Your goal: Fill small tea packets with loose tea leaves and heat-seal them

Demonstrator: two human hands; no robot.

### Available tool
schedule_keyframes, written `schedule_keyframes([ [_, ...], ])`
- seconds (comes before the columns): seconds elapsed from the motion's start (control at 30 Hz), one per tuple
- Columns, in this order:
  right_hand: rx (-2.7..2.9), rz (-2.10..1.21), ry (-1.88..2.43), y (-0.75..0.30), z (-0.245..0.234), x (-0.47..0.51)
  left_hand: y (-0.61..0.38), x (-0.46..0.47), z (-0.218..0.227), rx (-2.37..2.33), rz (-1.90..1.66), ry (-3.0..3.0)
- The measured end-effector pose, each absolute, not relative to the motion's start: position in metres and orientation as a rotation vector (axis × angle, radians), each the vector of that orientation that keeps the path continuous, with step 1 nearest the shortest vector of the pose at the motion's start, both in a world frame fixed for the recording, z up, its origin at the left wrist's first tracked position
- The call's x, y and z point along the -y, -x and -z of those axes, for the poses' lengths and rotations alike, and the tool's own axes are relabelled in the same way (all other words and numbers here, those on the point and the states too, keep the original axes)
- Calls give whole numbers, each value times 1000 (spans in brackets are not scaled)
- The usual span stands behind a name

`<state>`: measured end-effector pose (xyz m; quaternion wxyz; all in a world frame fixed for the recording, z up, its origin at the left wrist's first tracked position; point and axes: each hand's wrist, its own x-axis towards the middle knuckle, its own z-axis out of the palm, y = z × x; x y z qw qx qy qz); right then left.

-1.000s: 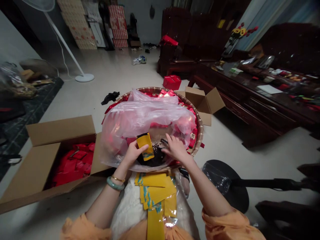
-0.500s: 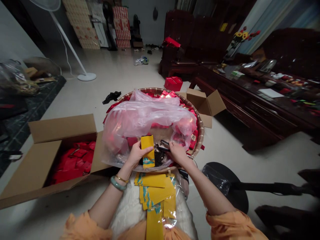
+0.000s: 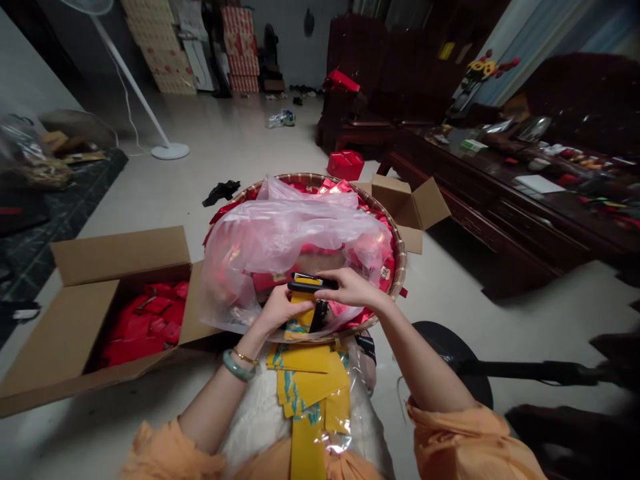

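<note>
My left hand [image 3: 281, 311] grips a yellow packet [image 3: 299, 325] with a blue-green pattern at its lower end. In my right hand [image 3: 349, 287] is a black stapler-like tool [image 3: 310, 287] with two long arms, lying across the packet's upper end. Whether its arms are pressed fully together I cannot tell. Both hands are over the near side of a round woven basket [image 3: 401, 257]. A translucent pinkish plastic bag [image 3: 280, 230] spreads over the basket, with red packets around and under it. More yellow packets [image 3: 313, 387] lie overlapping on my lap, partly under clear plastic.
An open cardboard box [image 3: 120, 243] of red packets stands at left. Another open box [image 3: 433, 203] is behind the basket at right, near a red box [image 3: 345, 165]. A round black base with a pole [image 3: 530, 371] lies right; a dark wooden table [image 3: 480, 193] stands beyond.
My right hand has moved left and slightly up, bringing the black tool from beside the yellow packet to across its upper end. My left hand keeps hold of the packet.
</note>
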<state>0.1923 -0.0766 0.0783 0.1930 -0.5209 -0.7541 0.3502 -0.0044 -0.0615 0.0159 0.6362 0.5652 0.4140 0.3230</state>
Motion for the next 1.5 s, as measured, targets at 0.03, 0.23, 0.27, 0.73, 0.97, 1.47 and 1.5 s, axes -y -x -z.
schedule_keyframes([
  [0.03,2115,-987,1462,-189,-78,75,5,62,-16,-954,-729,-1281],
  [0.23,2080,-1008,1469,-185,-70,73,7,62,-13,-952,-723,-1217],
  [0.27,2074,-1001,1468,-186,-68,73,7,62,-12,-959,-723,-1207],
  [0.73,1775,-974,1485,-189,-49,61,13,62,-8,-774,-563,-708],
  [0.97,1716,-999,1544,-188,-44,63,9,64,-9,-800,-580,-761],
  [1.47,1487,-1342,1459,-204,-46,66,13,63,-10,-825,-545,-719],
  [1.5,1522,-1320,1458,-202,-44,65,13,63,-11,-831,-540,-725],
])
